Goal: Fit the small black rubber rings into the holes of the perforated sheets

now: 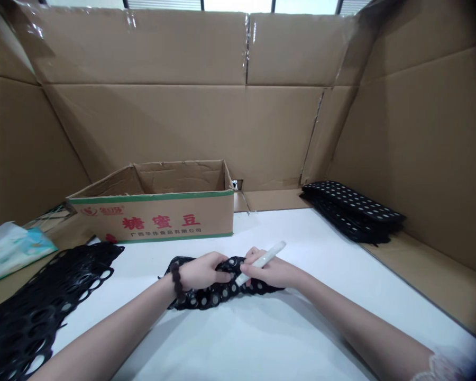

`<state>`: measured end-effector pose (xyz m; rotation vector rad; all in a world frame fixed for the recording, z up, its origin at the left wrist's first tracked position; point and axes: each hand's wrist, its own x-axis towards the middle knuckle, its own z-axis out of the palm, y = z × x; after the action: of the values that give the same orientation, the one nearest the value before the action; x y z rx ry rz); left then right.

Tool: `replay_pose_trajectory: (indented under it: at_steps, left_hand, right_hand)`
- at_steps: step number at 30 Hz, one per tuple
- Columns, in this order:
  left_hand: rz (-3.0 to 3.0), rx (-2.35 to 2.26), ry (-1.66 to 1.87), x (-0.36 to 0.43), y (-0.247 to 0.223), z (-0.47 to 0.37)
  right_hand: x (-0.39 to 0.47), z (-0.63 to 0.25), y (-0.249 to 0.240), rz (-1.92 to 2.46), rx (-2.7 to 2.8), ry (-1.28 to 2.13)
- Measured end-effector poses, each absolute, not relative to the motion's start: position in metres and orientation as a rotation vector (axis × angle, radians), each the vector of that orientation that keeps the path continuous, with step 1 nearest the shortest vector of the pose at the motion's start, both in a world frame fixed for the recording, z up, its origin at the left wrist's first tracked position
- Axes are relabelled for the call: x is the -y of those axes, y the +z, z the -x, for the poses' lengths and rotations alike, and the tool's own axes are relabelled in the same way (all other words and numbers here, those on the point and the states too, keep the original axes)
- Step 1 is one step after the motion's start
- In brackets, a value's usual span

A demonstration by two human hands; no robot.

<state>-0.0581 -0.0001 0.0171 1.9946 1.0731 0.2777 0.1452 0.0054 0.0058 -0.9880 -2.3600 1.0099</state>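
A black sheet (212, 297) full of round holes lies on the white table in front of me. My left hand (206, 271) grips its upper edge, with the thumb pointing right across it; a dark band circles that wrist. Between the fingers of my right hand (267, 270) is a white pen-shaped tool (265, 258), slanting down to the left. Its lower tip meets or hovers just over the holed sheet; I cannot tell which. The right fingers also rest at the sheet's right part. Both hands partly cover the sheet.
Behind my hands stands an open cardboard box (174, 217) with red lettering. A black holed mesh piece (27, 301) lies at left, near a tissue pack (16, 248). Stacked black dotted sheets (353, 211) sit at right. Tall cardboard walls (182, 121) enclose the white table (293, 338).
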Motion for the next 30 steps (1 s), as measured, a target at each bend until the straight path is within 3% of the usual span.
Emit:
replay_pose_trajectory:
  at_steps: [4, 18, 30]
  left_hand:
    - [-1.88, -0.96, 0.287, 0.0, 0.02, 0.059]
    - [-1.382, -0.786, 0.265, -0.007, 0.008, 0.063]
    - [-1.294, -0.692, 0.305, -0.008, 0.003, 0.065]
  right_hand:
    - [-0.009, -0.144, 0.001, 1.001, 2.26, 1.2]
    - [-0.005, -0.134, -0.001, 1.166, 1.992, 1.177]
    - [0.002, -0.13, 0.004, 1.252, 1.916, 1.155]
